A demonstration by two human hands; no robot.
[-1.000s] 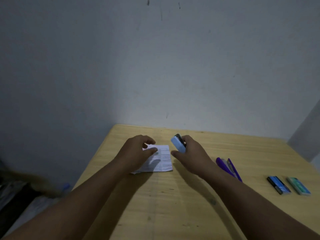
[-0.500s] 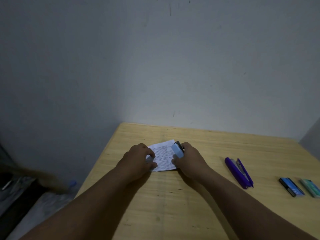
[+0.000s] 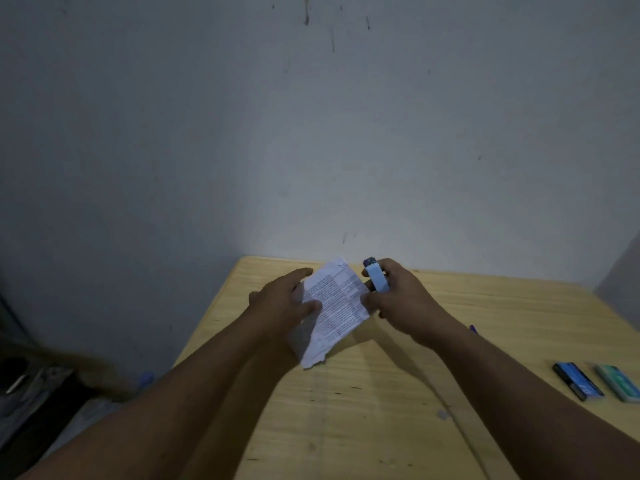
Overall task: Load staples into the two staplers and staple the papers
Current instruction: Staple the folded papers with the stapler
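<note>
Both hands are engaged: the papers (image 3: 334,308), lifted off the table (image 3: 398,410), are pinched by the left hand (image 3: 287,301), while the light blue stapler (image 3: 377,280), gripped in the right hand (image 3: 401,299), should be squared over the sheets' edge before being squeezed.

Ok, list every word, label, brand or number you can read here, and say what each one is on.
No text here can be read.
Papers, held in the left hand: dense printed lines, too small and blurred to read.
Blue staple box on the table: a pale mark, unreadable.
Green staple box: no legible print.
Light blue stapler in the right hand: no label shows.
</note>
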